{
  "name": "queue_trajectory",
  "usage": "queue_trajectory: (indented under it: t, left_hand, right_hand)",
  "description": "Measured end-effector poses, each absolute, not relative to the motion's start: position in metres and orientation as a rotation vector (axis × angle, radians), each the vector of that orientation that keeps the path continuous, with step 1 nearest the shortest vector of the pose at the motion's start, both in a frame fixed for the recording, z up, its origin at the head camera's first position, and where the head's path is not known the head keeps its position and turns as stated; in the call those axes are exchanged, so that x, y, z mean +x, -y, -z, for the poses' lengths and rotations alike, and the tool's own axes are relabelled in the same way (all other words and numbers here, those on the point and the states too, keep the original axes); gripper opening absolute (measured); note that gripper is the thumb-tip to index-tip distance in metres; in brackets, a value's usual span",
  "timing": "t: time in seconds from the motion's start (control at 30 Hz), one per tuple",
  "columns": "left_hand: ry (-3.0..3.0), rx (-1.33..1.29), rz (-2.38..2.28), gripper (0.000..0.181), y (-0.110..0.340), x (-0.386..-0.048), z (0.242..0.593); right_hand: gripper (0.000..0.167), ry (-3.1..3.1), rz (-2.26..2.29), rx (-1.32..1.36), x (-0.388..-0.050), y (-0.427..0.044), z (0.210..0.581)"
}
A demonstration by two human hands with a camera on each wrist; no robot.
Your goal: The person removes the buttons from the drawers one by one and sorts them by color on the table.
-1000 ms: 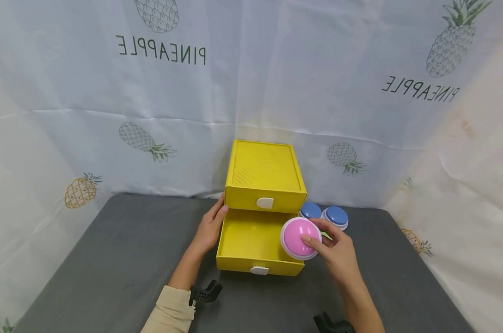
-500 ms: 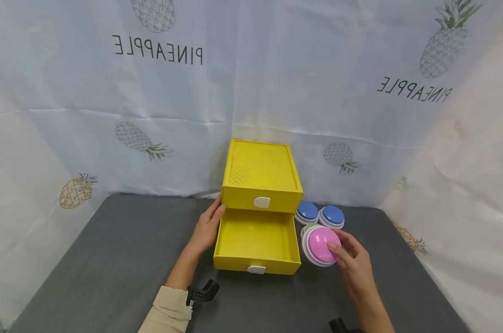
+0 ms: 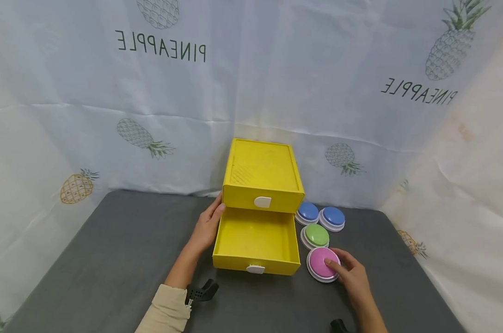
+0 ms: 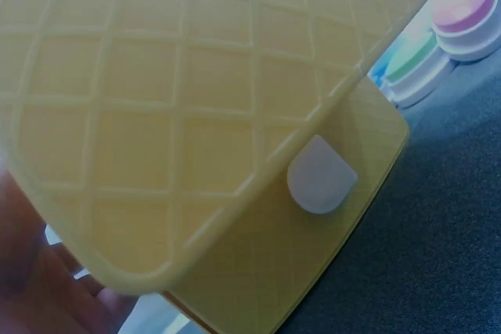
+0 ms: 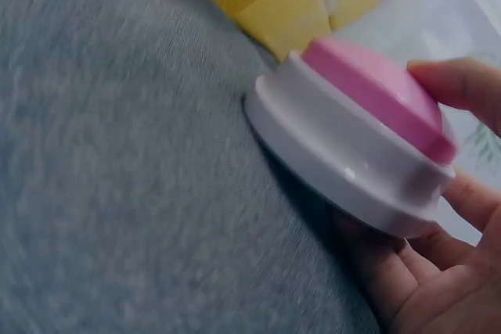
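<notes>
Your right grip [image 3: 352,276] pinches the pink button [image 3: 321,264], right of the yellow box [image 3: 264,166] and near its pulled-out drawer [image 3: 276,267]; the right wrist view shows fingers [image 5: 391,275] under the button's white base [image 5: 333,146], hidden from the head view. Your left grip [image 3: 205,226], fingers loosely straight, touches the box's left side. The bench [image 3: 131,245] stretches wide left of the box.

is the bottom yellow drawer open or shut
Open. The bottom drawer juts out beyond the upper drawer, and the head view shows its yellow floor.
</notes>
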State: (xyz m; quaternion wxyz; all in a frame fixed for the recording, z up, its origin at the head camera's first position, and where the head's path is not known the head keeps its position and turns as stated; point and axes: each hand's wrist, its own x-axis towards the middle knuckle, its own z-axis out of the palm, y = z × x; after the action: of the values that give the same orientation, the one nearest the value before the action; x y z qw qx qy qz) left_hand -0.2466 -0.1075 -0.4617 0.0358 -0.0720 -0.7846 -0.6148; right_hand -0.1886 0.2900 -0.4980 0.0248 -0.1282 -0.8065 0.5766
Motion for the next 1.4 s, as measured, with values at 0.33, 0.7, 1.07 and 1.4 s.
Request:
queue_trajectory:
  t: [0.33,0.7,1.07,1.4]
  left_hand:
    - [2.412,-0.218,1.860,0.056,0.107,-0.247,0.462]
    - [2.319,-0.321,1.940,0.057,0.109,-0.251,0.463]
    - [2.231,-0.322,1.963,0.058,0.103,-0.253,0.461]
    - [2.314,-0.297,1.915,0.057,0.103,-0.252,0.461]
  right_hand:
    - [0.040,2.557,-1.431,-0.230,-0.184,-0.294,0.507]
    - [0.035,2.519,-1.287,-0.251,-0.180,-0.301,0.516]
    - [0.074,2.695,-0.940,-0.030,-0.175,-0.298,0.520]
    - [0.070,2.605,-0.954,-0.154,-0.176,-0.305,0.524]
